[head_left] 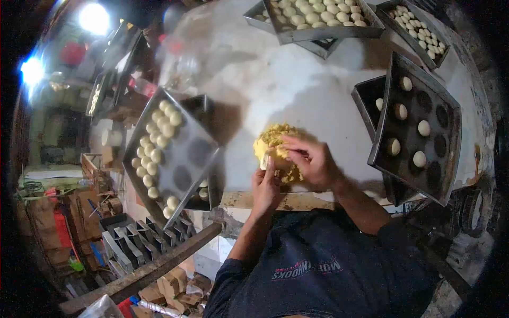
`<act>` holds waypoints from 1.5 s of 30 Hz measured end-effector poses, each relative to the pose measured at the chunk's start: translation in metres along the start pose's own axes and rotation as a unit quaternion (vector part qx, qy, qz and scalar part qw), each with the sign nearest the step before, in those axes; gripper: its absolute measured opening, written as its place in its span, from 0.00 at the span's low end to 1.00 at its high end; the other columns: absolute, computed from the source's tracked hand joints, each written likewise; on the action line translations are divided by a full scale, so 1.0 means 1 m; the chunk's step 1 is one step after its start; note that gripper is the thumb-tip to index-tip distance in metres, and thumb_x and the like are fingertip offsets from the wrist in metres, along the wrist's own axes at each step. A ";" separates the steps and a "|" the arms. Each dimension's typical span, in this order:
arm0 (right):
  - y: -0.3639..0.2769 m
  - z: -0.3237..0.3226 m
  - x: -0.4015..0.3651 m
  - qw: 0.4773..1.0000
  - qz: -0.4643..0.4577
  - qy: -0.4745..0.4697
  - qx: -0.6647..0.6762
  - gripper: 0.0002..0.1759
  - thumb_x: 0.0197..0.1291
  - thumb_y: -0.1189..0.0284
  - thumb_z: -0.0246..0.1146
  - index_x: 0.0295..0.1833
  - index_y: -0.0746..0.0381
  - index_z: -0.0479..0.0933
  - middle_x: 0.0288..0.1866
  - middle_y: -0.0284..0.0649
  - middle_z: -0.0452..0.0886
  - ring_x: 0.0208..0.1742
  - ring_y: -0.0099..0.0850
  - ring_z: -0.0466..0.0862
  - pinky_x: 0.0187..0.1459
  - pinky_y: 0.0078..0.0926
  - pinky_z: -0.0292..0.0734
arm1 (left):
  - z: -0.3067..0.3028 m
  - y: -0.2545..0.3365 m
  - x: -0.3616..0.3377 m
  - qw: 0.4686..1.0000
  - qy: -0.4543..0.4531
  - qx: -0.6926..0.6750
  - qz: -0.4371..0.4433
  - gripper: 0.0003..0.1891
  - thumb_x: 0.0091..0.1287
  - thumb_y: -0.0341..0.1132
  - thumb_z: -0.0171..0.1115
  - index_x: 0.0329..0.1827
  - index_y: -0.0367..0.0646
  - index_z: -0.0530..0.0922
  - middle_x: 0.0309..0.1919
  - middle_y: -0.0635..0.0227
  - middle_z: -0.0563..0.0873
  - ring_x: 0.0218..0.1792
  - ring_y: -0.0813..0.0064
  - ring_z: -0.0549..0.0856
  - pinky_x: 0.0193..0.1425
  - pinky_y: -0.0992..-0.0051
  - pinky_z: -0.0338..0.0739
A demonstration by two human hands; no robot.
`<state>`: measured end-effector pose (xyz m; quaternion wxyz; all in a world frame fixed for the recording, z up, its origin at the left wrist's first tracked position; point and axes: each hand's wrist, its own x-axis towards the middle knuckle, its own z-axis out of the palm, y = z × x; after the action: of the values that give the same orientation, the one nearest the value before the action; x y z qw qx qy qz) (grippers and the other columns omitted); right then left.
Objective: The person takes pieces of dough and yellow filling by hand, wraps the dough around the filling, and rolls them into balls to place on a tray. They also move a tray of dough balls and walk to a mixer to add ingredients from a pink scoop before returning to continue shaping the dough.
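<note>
My left hand [268,185] is closed around a small pale piece of dough [264,161], held up at the near side of a yellow crumbly filling heap [275,132]. Over the right part of that heap reaches my right hand [314,163], its fingers stretched out toward the left and slightly apart. No object shows in the right hand, though its fingertips overlap the filling. Loose yellow crumbs lie on the table below both hands.
A tilted tray [199,159] with round dough balls stands at left. On the right, a dark tray [450,153] holding several balls rests on another. Fuller trays [331,33] sit at the back. The wooden table edge [238,200] runs close to my body.
</note>
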<state>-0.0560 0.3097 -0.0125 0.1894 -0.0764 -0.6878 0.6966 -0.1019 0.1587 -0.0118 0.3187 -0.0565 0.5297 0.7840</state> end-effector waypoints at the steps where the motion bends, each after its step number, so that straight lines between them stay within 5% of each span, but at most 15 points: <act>1: -0.006 0.004 0.002 0.974 -0.136 0.015 -0.183 0.21 0.58 0.79 0.62 0.59 0.67 0.77 0.51 0.46 0.83 0.44 0.47 0.85 0.50 0.35 0.80 | 0.008 0.002 0.004 1.000 -0.012 0.010 -0.013 0.15 0.74 0.40 0.56 0.56 0.39 0.76 0.47 0.66 0.83 0.46 0.76 0.83 0.50 0.75 0.79; 6: -0.025 -0.005 0.012 0.935 -0.239 0.024 -0.261 0.18 0.59 0.78 0.64 0.55 0.68 0.79 0.52 0.46 0.82 0.45 0.41 0.84 0.48 0.31 0.81 | 0.035 0.016 0.010 0.995 -0.019 -0.071 0.064 0.22 0.75 0.38 0.54 0.68 0.39 0.68 0.51 0.62 0.81 0.49 0.75 0.82 0.49 0.74 0.79; 8: -0.015 -0.007 0.005 0.997 0.019 0.054 -0.055 0.20 0.56 0.71 0.68 0.52 0.70 0.80 0.48 0.48 0.82 0.52 0.38 0.83 0.56 0.32 0.76 | 0.038 0.020 0.005 0.994 -0.019 -0.076 0.073 0.24 0.75 0.38 0.53 0.71 0.39 0.63 0.55 0.60 0.79 0.52 0.72 0.81 0.52 0.72 0.79; 12: -0.036 0.019 -0.008 0.995 -0.047 0.087 -0.009 0.16 0.59 0.73 0.67 0.49 0.74 0.80 0.52 0.46 0.79 0.45 0.30 0.84 0.43 0.24 0.82 | 0.018 0.002 -0.001 0.976 -0.097 0.085 0.177 0.29 0.75 0.36 0.52 0.75 0.36 0.54 0.65 0.55 0.70 0.64 0.64 0.73 0.67 0.63 0.69; 15: -0.064 0.043 -0.021 0.950 -0.206 0.090 -0.219 0.15 0.58 0.71 0.67 0.45 0.73 0.79 0.46 0.47 0.80 0.45 0.41 0.83 0.44 0.32 0.80 | 0.006 0.008 -0.033 0.711 -0.061 0.514 0.476 0.35 0.72 0.32 0.51 0.77 0.33 0.44 0.70 0.41 0.61 0.69 0.55 0.66 0.72 0.63 0.59; 19: -0.095 0.080 -0.048 0.906 -0.339 0.076 -0.241 0.09 0.58 0.76 0.65 0.42 0.71 0.80 0.44 0.43 0.81 0.42 0.40 0.83 0.41 0.29 0.79 | -0.011 0.043 -0.102 0.901 -0.054 0.177 0.392 0.38 0.72 0.35 0.55 0.77 0.34 0.43 0.68 0.49 0.67 0.64 0.60 0.71 0.68 0.65 0.65; 22: -0.115 0.113 -0.075 0.896 -0.409 -0.014 -0.171 0.11 0.55 0.75 0.69 0.41 0.70 0.81 0.42 0.42 0.82 0.38 0.37 0.83 0.39 0.28 0.79 | -0.072 0.048 -0.137 0.921 -0.150 0.021 0.360 0.38 0.67 0.49 0.64 0.71 0.32 0.62 0.65 0.55 0.70 0.62 0.67 0.72 0.65 0.69 0.67; 24: -0.136 0.131 -0.101 0.954 -0.262 -0.092 -0.110 0.13 0.53 0.73 0.72 0.42 0.69 0.81 0.38 0.41 0.83 0.34 0.31 0.84 0.34 0.26 0.79 | -0.094 0.045 -0.164 0.882 -0.061 0.087 0.459 0.30 0.64 0.55 0.65 0.55 0.37 0.77 0.64 0.49 0.73 0.58 0.62 0.76 0.61 0.65 0.71; 28: -0.134 0.161 -0.155 0.970 0.059 -0.211 0.110 0.18 0.52 0.70 0.75 0.45 0.69 0.81 0.36 0.41 0.83 0.30 0.23 0.84 0.31 0.22 0.78 | -0.145 0.026 -0.208 0.702 0.009 0.308 0.643 0.21 0.72 0.49 0.57 0.54 0.41 0.72 0.58 0.41 0.77 0.51 0.58 0.81 0.54 0.63 0.76; 32: -0.153 0.188 -0.190 0.943 -0.237 -0.187 -0.138 0.20 0.50 0.74 0.73 0.48 0.69 0.80 0.38 0.44 0.82 0.38 0.34 0.85 0.39 0.26 0.81 | -0.155 0.017 -0.260 0.611 0.183 0.514 0.573 0.30 0.65 0.34 0.65 0.70 0.41 0.65 0.45 0.48 0.82 0.48 0.59 0.78 0.52 0.63 0.75; 35: -0.144 0.199 -0.213 0.921 -0.286 -0.170 -0.200 0.20 0.50 0.74 0.72 0.50 0.67 0.80 0.41 0.43 0.82 0.42 0.38 0.84 0.44 0.32 0.81 | -0.157 0.023 -0.288 0.630 0.131 0.588 0.490 0.38 0.57 0.33 0.71 0.72 0.41 0.63 0.50 0.54 0.79 0.51 0.61 0.76 0.56 0.66 0.73; 37: -0.144 0.195 -0.217 0.896 -0.351 -0.155 -0.223 0.19 0.48 0.72 0.74 0.47 0.65 0.82 0.42 0.42 0.83 0.42 0.37 0.84 0.44 0.32 0.81 | -0.149 0.017 -0.284 0.820 0.102 0.237 0.510 0.38 0.51 0.34 0.76 0.67 0.38 0.70 0.52 0.54 0.73 0.49 0.65 0.74 0.55 0.69 0.71; 39: -0.157 0.186 -0.215 0.909 -0.331 -0.156 -0.200 0.17 0.47 0.73 0.74 0.45 0.64 0.83 0.42 0.42 0.83 0.42 0.36 0.84 0.43 0.30 0.80 | -0.149 0.015 -0.284 0.889 -0.029 0.087 0.449 0.34 0.58 0.53 0.66 0.61 0.37 0.72 0.53 0.57 0.69 0.53 0.64 0.72 0.61 0.67 0.67; 42: -0.176 0.171 -0.215 0.944 -0.271 -0.120 -0.147 0.14 0.46 0.74 0.77 0.40 0.66 0.84 0.37 0.40 0.85 0.35 0.30 0.85 0.35 0.25 0.80 | -0.140 0.017 -0.280 0.897 -0.177 -0.032 0.403 0.28 0.72 0.64 0.41 0.41 0.47 0.74 0.50 0.61 0.67 0.52 0.63 0.70 0.60 0.61 0.66; 45: -0.170 0.147 -0.222 0.979 -0.131 -0.121 -0.099 0.12 0.47 0.79 0.73 0.40 0.63 0.84 0.35 0.40 0.85 0.36 0.35 0.86 0.37 0.26 0.81 | -0.111 0.023 -0.258 0.838 -0.145 0.111 0.514 0.23 0.72 0.58 0.48 0.36 0.46 0.74 0.46 0.59 0.67 0.46 0.64 0.72 0.52 0.61 0.75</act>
<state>0.1206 0.0882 0.1275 0.1861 0.0806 -0.7754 0.5980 0.0616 -0.0566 0.0690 -0.0528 0.3742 0.5138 0.7702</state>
